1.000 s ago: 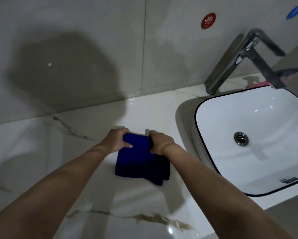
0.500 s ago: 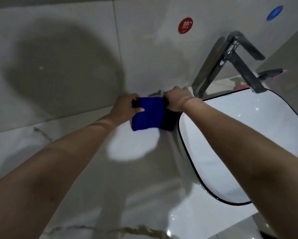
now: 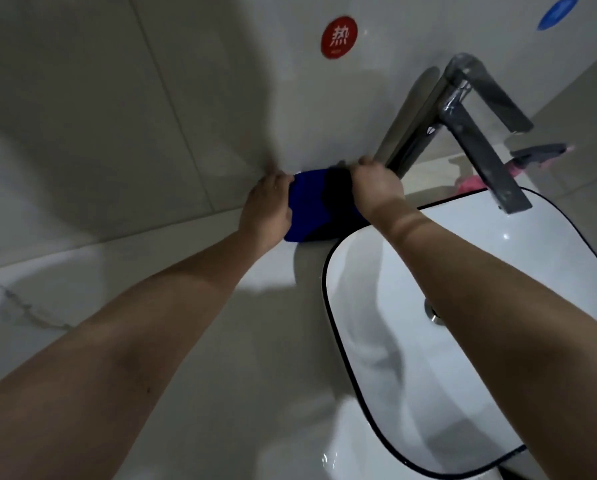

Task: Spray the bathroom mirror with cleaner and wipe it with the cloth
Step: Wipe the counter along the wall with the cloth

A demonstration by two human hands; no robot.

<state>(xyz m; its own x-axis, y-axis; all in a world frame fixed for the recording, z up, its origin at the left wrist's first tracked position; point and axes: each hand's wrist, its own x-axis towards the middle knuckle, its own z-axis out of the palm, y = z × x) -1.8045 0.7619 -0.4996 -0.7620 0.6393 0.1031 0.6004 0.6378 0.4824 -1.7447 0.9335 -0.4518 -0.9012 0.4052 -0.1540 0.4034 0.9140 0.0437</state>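
The folded dark-blue microfibre cloth [image 3: 312, 209] sits at the back of the white marble table [image 3: 151, 289], beside the white basin [image 3: 480, 237]. It looks soft, light and limp. The left hand [image 3: 267, 211] and right hand [image 3: 376, 187] each close a grip on opposite edges. No mirror or spray bottle is visible.

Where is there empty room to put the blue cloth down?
The widest bare patch is the marble counter left of the sink, below the tiled wall. It is crowded at the back corner, where the left hand and right hand hold the blue cloth beside the faucet.
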